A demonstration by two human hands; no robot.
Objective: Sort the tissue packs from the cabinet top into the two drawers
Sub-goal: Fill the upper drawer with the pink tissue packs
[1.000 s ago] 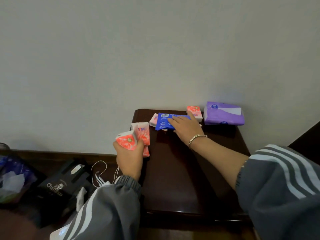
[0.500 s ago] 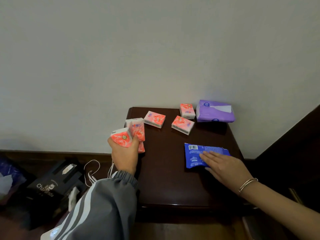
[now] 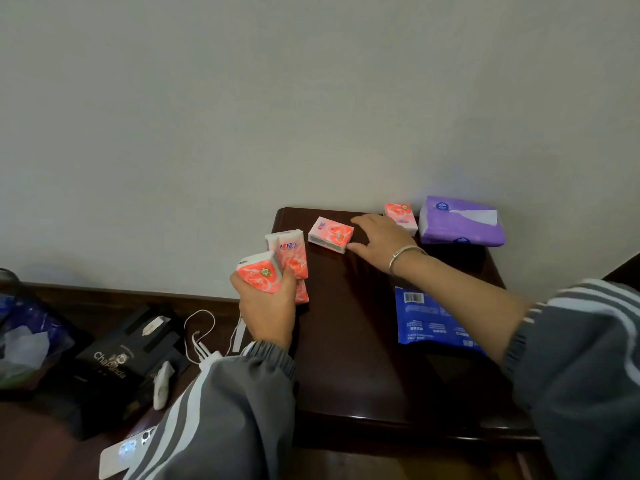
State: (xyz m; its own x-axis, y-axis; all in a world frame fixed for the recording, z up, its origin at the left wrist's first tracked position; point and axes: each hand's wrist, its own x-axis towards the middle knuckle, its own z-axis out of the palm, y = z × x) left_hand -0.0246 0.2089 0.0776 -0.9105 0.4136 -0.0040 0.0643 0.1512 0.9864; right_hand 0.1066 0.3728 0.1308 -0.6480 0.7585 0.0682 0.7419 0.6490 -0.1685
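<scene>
Pink packs [image 3: 259, 277], one with blue Chinese lettering, sit clamped tight in the left hand [image 3: 268, 306] at the cabinet top [image 3: 346, 358]'s left edge. The right hand [image 3: 377, 240] is spread wide, thumb and fingers framing the lone pink pack [image 3: 330, 234] at mid-frame. The blue pack [image 3: 429, 320] shows a barcode at lower right, and the black box [image 3: 114, 362] at lower left reads "Cha…".

Head cam, fwd/down over cabinet top [image 3: 346, 341], prob. close.
</scene>
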